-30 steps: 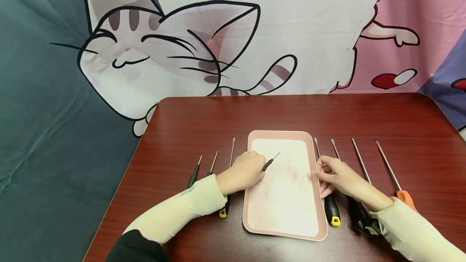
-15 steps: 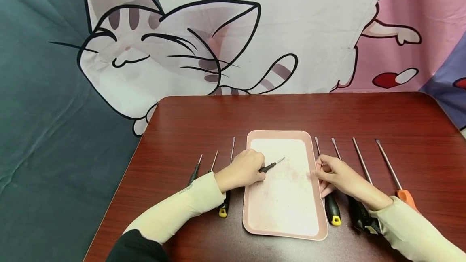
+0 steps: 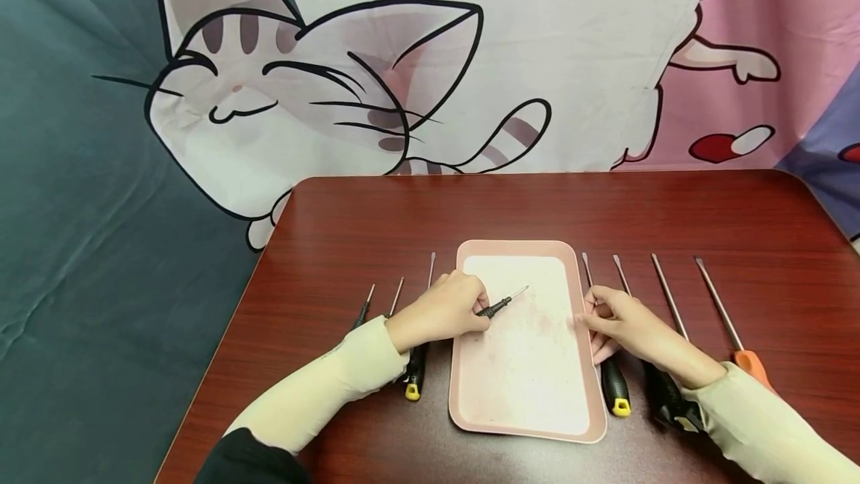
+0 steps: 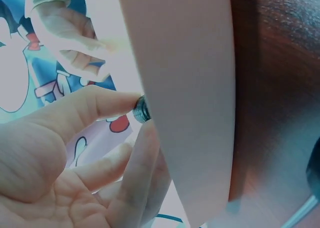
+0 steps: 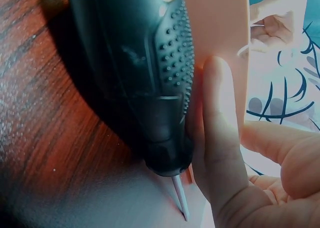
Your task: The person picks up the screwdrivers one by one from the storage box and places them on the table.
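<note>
A small screwdriver [image 3: 497,308] with a dark handle is pinched between thumb and fingers of my left hand [image 3: 445,311], over the upper left part of the pink-rimmed white tray [image 3: 524,387]. Its thin shaft points right and slightly away from me. In the left wrist view, the ridged handle end [image 4: 141,109] shows between thumb and finger, partly hidden by the tray's side. My right hand [image 3: 623,326] grips the tray's right edge; the right wrist view has the thumb at the rim and a finger [image 5: 220,103] along the outer wall.
Left of the tray lie several screwdrivers, including one with a yellow-ended handle [image 3: 414,379], partly behind my left arm. More lie to the right: a yellow-ended one [image 3: 614,387], a thick black-handled one [image 3: 665,398] under my right forearm, and an orange-handled one [image 3: 752,368].
The small screwdriver has swung so its tip points further right, and more of its handle shows. My left hand has shifted slightly left and away from me. The right hand stays at the tray's edge.
</note>
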{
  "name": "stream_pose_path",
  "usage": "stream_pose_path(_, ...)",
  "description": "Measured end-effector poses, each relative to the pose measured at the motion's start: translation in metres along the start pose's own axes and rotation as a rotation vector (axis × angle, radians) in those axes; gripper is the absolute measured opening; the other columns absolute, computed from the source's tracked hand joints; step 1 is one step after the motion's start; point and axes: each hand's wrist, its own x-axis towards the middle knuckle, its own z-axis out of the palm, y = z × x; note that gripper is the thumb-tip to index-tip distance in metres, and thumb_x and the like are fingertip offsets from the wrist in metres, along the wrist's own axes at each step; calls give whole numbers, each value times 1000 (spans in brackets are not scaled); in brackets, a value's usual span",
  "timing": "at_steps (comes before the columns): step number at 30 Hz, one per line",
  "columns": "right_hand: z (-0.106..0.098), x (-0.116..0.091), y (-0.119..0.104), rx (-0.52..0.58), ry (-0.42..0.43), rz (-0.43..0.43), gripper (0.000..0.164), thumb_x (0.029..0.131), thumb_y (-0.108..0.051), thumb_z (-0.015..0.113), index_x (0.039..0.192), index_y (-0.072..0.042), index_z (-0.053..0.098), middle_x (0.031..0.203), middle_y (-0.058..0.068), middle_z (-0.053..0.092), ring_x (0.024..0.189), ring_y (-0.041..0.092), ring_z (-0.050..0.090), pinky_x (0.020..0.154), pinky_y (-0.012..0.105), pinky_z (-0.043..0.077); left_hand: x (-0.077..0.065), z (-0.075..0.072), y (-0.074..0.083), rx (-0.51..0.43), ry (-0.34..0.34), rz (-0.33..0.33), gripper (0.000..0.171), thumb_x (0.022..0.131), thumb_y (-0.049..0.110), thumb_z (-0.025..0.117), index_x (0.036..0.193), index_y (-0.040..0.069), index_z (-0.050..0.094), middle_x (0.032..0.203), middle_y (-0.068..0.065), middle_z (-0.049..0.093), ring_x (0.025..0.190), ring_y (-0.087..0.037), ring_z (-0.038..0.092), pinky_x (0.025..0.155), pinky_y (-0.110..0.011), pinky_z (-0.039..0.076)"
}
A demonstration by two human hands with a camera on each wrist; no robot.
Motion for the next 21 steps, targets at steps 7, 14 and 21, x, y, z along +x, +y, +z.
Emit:
stream_pose_path(7, 0, 0, 1, 9, 0, 3, 16, 100, 2, 54, 93, 8, 41, 72, 16, 61, 55, 23, 67, 52, 47, 61, -4, -9, 0, -35, 12, 0, 9, 80, 17, 77, 86, 11, 73, 75, 7, 66, 68, 0, 57, 69, -20, 49)
stream_pose_path(14, 0, 0, 0, 13, 2, 0, 16, 100, 3, 53, 94, 9, 40, 75, 18, 62, 55, 24, 67, 52, 47, 61, -10, -21, -3, -92, 35, -23, 14, 81, 17, 78, 91, 8, 74, 79, 5, 68, 73, -3, 62, 71, -21, 53)
stream_pose_path(21, 0, 0, 0, 17, -2, -5, 16, 100, 3, 54, 93, 9, 40, 75, 19, 62, 55, 23, 68, 52, 47, 61, -22, -34, -14, -78, 91, -36, 12, 80, 15, 78, 90, 10, 74, 78, 5, 68, 74, -5, 63, 75, -27, 55)
